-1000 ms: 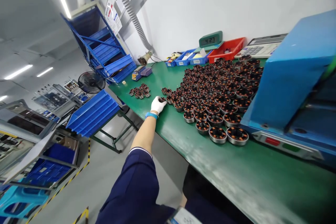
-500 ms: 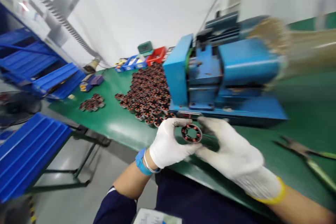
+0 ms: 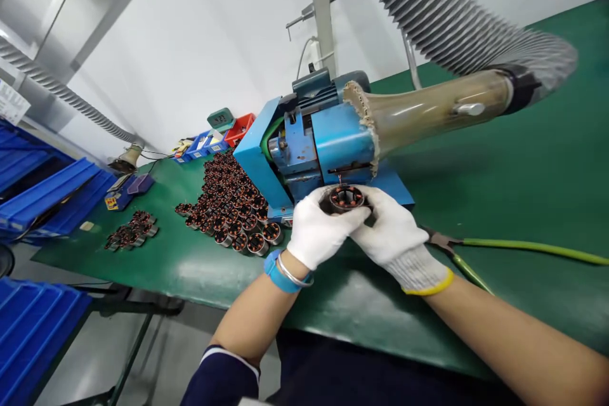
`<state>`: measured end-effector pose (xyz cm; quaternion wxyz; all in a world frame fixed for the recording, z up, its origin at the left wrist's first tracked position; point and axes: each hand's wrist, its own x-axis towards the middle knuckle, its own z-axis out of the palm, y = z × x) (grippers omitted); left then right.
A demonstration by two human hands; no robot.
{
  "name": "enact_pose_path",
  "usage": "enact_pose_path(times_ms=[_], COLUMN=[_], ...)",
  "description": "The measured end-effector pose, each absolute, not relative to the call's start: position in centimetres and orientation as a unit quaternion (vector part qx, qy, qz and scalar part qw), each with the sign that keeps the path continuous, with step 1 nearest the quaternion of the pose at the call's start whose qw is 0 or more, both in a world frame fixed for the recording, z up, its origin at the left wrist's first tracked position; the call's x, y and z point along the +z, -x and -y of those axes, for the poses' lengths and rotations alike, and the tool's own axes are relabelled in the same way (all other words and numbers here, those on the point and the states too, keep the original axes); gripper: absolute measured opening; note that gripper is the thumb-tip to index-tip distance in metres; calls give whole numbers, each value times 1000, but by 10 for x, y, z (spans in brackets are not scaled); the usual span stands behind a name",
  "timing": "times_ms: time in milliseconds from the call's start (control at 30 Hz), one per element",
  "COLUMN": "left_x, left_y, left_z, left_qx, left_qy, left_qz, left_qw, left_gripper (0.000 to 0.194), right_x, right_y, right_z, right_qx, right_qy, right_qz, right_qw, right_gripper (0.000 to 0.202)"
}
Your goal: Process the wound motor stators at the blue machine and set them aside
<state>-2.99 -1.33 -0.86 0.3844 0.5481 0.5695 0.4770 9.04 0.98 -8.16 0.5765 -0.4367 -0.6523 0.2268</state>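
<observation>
Between my gloved hands is a motor stator (image 3: 347, 196), a round black ring with copper windings, held with its open face up. My left hand (image 3: 318, 228) is closed around its left side, thumb across the front. My right hand (image 3: 387, 225) grips the right side, its fingers partly hidden behind the stator. Thin wires rise from the ring's far edge. Just beyond the hands stands a blue motor-driven machine (image 3: 340, 139) with a slot in its cover. Many similar stators (image 3: 233, 203) are heaped on the green table (image 3: 200, 269) left of the machine.
Green-handled pliers (image 3: 445, 242) lie right of my right hand. A smaller stator group (image 3: 132, 230) sits at the far left. Behind are a red bin (image 3: 239, 130) and blue bins (image 3: 198, 146). A tan duct (image 3: 428, 111) with a grey hose (image 3: 442, 13) joins the machine.
The view has swung right, so the duct and hose show more fully. Both hands have moved with the stator close to the machine's slot, and the ring is turned more upright.
</observation>
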Motion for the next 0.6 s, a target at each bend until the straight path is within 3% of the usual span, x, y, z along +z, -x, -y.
enact_pose_path(times_ms=[233, 400, 600], left_x=[1, -3, 4], left_y=[20, 25, 24], left_z=[-1, -3, -3], left_qx=[488, 476, 456], left_qy=[-572, -614, -619], left_qz=[-549, -534, -540], left_qw=[364, 334, 343], left_gripper=[19, 30, 18], right_x=[-72, -71, -65], right_y=[-94, -92, -89], right_z=[-20, -17, -13], right_qx=[242, 233, 273], right_qy=[436, 447, 486], right_qz=[638, 623, 593], right_qw=[587, 599, 582], right_gripper=[37, 40, 42])
